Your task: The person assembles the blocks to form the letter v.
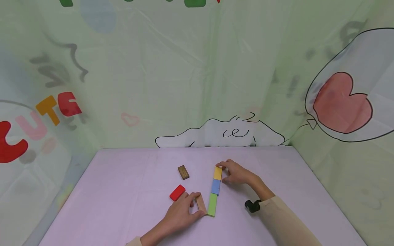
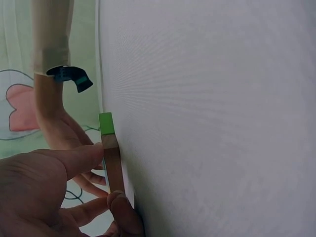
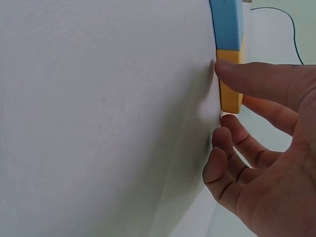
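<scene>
Three blocks lie end to end in a row on the table: a green block nearest, a blue block in the middle and a yellow block farthest. With thumb and index finger at opposite ends, my left hand pinches a plain wooden block. That block slants beside the green one, its near end right at the green block's near end. My right hand has its index finger at the yellow block's far end and its thumb along the right side; the other fingers curl loosely in the right wrist view.
A red block lies just beyond my left hand, partly behind it. Farther back is a dark brown block. The pale table meets a printed cloth backdrop at its back and sides.
</scene>
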Available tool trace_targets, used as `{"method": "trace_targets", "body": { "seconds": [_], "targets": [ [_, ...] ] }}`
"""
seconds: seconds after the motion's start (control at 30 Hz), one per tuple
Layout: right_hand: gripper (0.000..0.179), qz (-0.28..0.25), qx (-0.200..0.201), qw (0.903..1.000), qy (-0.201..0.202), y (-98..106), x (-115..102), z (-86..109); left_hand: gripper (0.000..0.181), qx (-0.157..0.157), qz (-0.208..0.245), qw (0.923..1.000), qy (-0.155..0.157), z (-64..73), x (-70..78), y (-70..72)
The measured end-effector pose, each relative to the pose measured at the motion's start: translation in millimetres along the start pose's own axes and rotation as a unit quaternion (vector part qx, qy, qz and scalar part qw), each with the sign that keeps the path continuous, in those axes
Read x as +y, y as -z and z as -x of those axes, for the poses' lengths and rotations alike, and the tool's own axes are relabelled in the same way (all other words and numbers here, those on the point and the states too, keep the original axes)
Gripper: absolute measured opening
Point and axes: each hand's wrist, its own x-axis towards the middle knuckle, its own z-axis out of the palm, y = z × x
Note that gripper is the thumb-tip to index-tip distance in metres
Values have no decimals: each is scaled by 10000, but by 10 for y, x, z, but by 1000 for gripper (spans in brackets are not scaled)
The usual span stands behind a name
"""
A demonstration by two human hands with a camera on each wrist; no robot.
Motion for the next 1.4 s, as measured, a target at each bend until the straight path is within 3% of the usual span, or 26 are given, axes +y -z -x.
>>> {"method": "trace_targets", "body": {
  "seconds": [0.57, 0.9, 1.2, 1.4],
  "targets": [
    [48, -256, 658, 9974, -117, -51, -78, 163, 64, -55, 65, 10000, 22, 4, 11, 20],
    [44, -279, 738, 9960, 408, -164, -205, 332, 63, -20, 8, 10000, -90, 13, -7, 19],
    [60, -144, 1028, 9945, 162, -318, -322, 530, 62, 44, -37, 9998, -192, 26, 5, 18],
    [63, -130, 947, 9954, 100, -414, -393, 633, 62, 63, -27, 9998, -192, 25, 4, 21]
  ]
}}
